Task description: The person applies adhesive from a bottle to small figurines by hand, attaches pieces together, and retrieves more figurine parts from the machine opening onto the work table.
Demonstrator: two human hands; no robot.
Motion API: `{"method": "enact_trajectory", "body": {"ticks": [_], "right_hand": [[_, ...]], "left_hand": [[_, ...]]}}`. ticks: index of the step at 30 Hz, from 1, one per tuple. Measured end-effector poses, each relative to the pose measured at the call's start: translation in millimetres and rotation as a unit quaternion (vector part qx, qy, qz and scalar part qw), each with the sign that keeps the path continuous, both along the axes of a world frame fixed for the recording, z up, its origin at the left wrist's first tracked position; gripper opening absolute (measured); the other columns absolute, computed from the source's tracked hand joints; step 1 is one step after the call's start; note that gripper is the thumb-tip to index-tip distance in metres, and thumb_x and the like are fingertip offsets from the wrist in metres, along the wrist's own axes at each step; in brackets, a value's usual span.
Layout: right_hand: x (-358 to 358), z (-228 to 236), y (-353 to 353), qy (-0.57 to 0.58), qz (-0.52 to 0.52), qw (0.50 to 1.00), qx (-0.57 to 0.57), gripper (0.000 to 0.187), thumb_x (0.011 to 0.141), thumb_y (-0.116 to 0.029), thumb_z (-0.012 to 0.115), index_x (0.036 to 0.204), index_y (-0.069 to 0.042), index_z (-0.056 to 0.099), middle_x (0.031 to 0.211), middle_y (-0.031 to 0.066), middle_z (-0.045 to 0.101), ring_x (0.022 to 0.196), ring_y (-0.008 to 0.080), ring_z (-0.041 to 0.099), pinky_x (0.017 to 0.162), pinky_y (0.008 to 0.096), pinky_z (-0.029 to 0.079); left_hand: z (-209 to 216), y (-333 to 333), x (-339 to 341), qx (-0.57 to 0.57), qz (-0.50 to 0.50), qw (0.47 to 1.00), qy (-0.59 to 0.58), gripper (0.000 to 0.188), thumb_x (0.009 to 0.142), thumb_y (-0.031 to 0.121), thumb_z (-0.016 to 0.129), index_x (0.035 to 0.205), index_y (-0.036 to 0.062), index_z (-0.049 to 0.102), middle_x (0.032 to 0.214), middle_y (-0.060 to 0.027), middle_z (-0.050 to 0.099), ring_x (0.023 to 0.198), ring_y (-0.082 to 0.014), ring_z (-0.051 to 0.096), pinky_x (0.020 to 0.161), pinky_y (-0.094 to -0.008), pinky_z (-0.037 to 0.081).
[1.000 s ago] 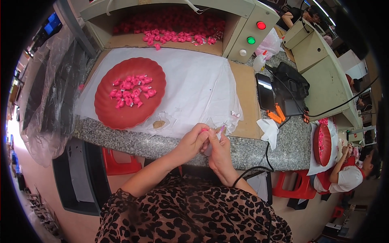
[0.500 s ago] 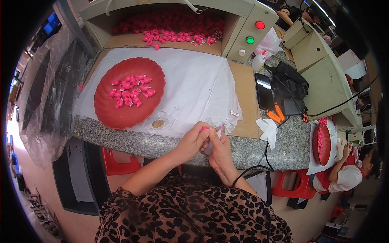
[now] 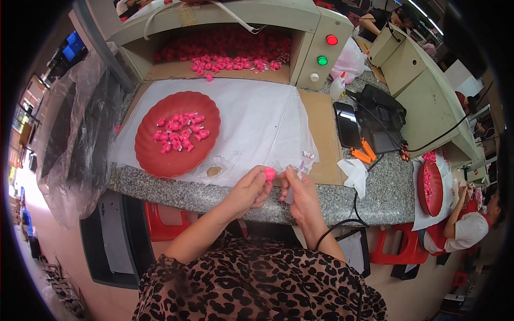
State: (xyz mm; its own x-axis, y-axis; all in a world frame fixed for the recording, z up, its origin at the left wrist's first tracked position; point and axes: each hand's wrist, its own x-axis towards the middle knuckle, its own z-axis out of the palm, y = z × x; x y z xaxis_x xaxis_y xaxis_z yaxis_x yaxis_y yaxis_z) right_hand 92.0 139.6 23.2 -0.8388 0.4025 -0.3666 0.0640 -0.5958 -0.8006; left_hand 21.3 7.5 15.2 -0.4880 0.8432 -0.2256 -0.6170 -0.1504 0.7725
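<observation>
My left hand (image 3: pixel 249 191) is closed, pinching a small pink figurine (image 3: pixel 270 173) between thumb and fingertips above the table's front edge. Just to its right, my right hand (image 3: pixel 305 200) closes round a slim pale purple-grey tool (image 3: pixel 289 196); its exact kind is too small to make out. The two hands are slightly apart. Farther left lies a red scalloped plate (image 3: pixel 152 158) with a cluster of pink figurines (image 3: pixel 179 130) on it. White paper (image 3: pixel 254 117), torn near the front, covers the table under the plate.
Many pink pieces (image 3: pixel 230 64) fill the machine opening behind the paper. To the right are a phone (image 3: pixel 348 124), a black bag (image 3: pixel 381 109), orange clippers (image 3: pixel 364 152), a crumpled tissue (image 3: pixel 353 174) and a cable. A co-worker (image 3: pixel 466 227) sits at far right near another red plate (image 3: pixel 432 187).
My hands have drawn apart, the right one moving rightward with the tool. The pink figurine in my left hand now shows plainly. The whole view has shifted slightly.
</observation>
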Motion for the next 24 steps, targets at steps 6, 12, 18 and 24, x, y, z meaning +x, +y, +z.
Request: {"method": "enact_trajectory", "body": {"ticks": [6,12,18,24], "right_hand": [[0.2,22.9,61.9,0.022,-0.113,0.979,0.17,0.013,0.076,-0.015,0.061,0.073,-0.007,0.052,0.056,-0.0016,0.047,0.046,0.0065,0.043,0.043,0.0206,0.035],[0.2,11.4,82.7,0.032,-0.133,0.976,0.169,0.011,0.075,-0.011,0.061,0.072,-0.005,0.052,0.057,0.0003,0.048,0.044,0.0078,0.044,0.04,0.0202,0.037],[3.7,23.4,81.1,-0.001,-0.011,0.986,0.164,0.01,0.074,-0.009,0.061,0.071,-0.005,0.053,0.053,-0.0006,0.049,0.044,0.0072,0.045,0.042,0.0197,0.034],[-0.2,13.6,86.0,-0.001,-0.006,0.991,0.132,0.01,0.075,-0.008,0.061,0.074,-0.003,0.053,0.058,0.0014,0.051,0.046,0.0076,0.046,0.045,0.02,0.038]], "left_hand": [[27.4,-20.9,-16.6,-0.055,0.077,0.993,0.072,0.023,0.091,0.026,0.037,0.104,0.0082,0.044,0.068,0.0004,0.041,0.049,-0.0048,0.031,0.04,-0.0184,0.025],[44.1,-77.9,-88.8,-0.301,0.264,0.79,0.465,0.028,0.089,0.023,0.04,0.106,0.0017,0.045,0.063,-0.0072,0.05,0.055,-0.0139,0.049,0.051,-0.0263,0.04],[78.8,-47.1,-145.7,-0.388,0.155,0.701,0.578,0.031,0.085,0.018,0.045,0.109,-0.0015,0.044,0.071,-0.0196,0.055,0.067,-0.0291,0.056,0.062,-0.0364,0.042],[40.6,7.8,-268.3,-0.431,0.189,0.598,0.649,0.03,0.08,0.017,0.051,0.103,-0.0005,0.045,0.077,-0.0192,0.056,0.076,-0.0307,0.056,0.066,-0.0388,0.042]]}}
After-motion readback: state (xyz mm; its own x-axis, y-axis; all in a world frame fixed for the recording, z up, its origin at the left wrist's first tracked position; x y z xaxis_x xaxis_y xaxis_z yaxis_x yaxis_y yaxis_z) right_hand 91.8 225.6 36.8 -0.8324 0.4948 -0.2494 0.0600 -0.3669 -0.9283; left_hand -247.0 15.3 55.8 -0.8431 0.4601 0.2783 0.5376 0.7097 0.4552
